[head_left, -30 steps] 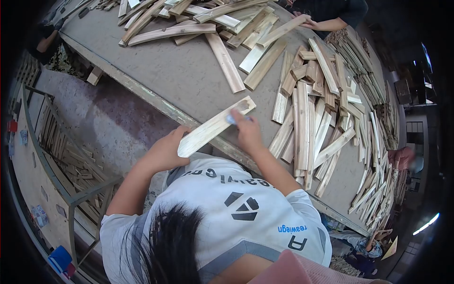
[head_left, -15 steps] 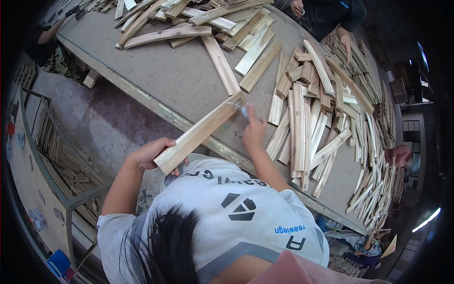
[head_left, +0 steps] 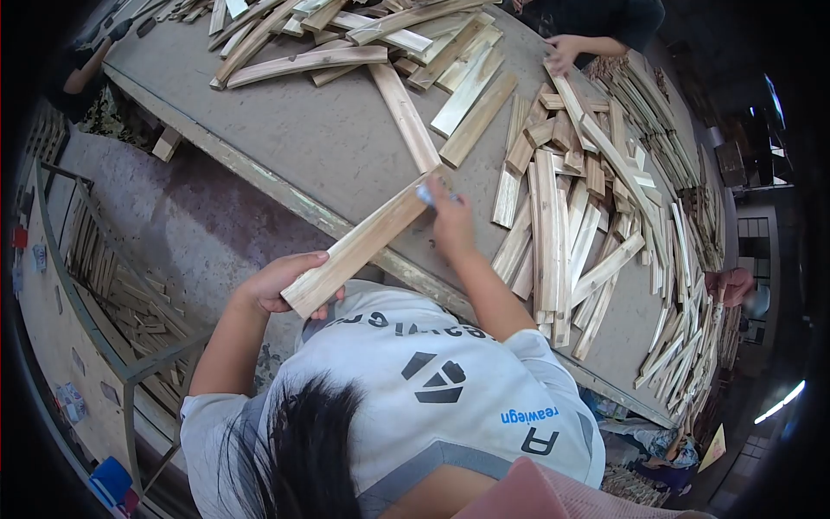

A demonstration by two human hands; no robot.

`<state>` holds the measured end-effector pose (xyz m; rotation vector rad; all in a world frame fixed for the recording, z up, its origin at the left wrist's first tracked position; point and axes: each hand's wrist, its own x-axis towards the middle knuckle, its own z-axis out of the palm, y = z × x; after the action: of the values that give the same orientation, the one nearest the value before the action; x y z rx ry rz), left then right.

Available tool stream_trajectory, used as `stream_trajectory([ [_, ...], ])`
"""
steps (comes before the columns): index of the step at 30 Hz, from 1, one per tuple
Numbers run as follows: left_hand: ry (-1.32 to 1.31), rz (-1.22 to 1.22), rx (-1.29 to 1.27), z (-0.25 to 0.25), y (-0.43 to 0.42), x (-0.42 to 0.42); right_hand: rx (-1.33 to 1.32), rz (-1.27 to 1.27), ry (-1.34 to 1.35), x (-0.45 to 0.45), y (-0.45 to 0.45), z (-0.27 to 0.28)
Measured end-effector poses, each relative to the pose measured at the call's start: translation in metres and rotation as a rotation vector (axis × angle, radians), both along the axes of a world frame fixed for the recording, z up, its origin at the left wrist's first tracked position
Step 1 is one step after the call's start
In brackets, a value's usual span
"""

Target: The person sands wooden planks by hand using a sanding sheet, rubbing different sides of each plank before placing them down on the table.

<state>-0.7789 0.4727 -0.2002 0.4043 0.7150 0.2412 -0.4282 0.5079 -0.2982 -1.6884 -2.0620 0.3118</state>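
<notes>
My left hand (head_left: pixel 290 278) is closed around the near end of a wooden board (head_left: pixel 363 240), thumb on top and fingers underneath. The board slants up and away, its far end over the table near other boards. At that far end is my right hand (head_left: pixel 452 221), blurred, its fingers closed on a small whitish-blue object (head_left: pixel 424 193) that meets or hovers just over the wood. Its exact kind is too smeared to make out. Just beyond the far end, a loose board (head_left: pixel 405 117) and a darker board (head_left: pixel 478 119) lie on the table.
The grey table (head_left: pixel 285 143) has a worn wooden edge in front of me. A heap of boards (head_left: pixel 346 56) lies at the back, another pile (head_left: pixel 553 233) to my right. A co-worker's hand (head_left: pixel 566 50) reaches over that pile. A wooden-sided cart (head_left: pixel 104 372) stands at left.
My right hand has shifted slightly left onto the board's far end, covering pale marks seen there before. The co-worker's hand now touches a board in the right pile; a long board there has shifted.
</notes>
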Motion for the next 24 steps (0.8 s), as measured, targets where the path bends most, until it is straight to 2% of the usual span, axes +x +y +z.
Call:
stream_trajectory([
  [1, 0.002, 0.001, -0.002, 0.001, -0.002, 0.001, 0.043, -0.116, 0.054, 0.007, 0.012, 0.003],
  [2, -0.011, 0.01, -0.012, 0.003, -0.003, 0.003, 0.041, -0.116, 0.057, 0.003, 0.009, 0.003],
  [4, -0.022, 0.018, -0.012, 0.006, -0.002, 0.003, 0.176, -0.032, -0.01, -0.013, 0.002, 0.006],
  [5, -0.051, 0.033, -0.025, 0.005, -0.001, 0.002, 0.135, 0.119, 0.034, -0.019, -0.01, 0.01],
  [6, -0.08, 0.045, -0.04, 0.006, -0.001, 0.002, 0.14, 0.115, 0.035, -0.017, -0.007, 0.01],
  [10, -0.067, 0.046, -0.019, 0.009, -0.005, 0.004, 0.048, -0.1, -0.061, 0.015, 0.01, -0.002],
  [12, -0.088, 0.056, -0.016, 0.01, -0.003, 0.005, 0.089, -0.081, -0.059, 0.012, 0.009, -0.001],
  [13, -0.095, 0.06, -0.008, 0.01, -0.002, 0.005, 0.166, 0.032, -0.078, 0.003, -0.003, 0.003],
  [16, -0.093, 0.055, -0.041, 0.011, -0.002, 0.003, 0.129, 0.104, -0.017, 0.003, -0.003, 0.014],
  [17, -0.052, 0.036, -0.027, 0.011, -0.002, 0.004, 0.04, -0.006, -0.054, 0.015, 0.01, 0.012],
  [18, -0.012, 0.016, -0.012, 0.011, -0.002, 0.005, 0.041, -0.013, -0.055, 0.014, 0.011, 0.012],
  [20, -0.024, 0.022, -0.024, 0.015, 0.001, 0.006, 0.149, -0.06, -0.05, 0.004, 0.016, 0.011],
  [22, -0.028, 0.031, -0.037, 0.018, 0.001, 0.004, 0.217, 0.026, -0.024, -0.011, 0.003, 0.017],
  [24, -0.052, 0.038, -0.045, 0.014, -0.001, 0.004, 0.115, 0.163, 0.014, -0.009, -0.002, 0.022],
])
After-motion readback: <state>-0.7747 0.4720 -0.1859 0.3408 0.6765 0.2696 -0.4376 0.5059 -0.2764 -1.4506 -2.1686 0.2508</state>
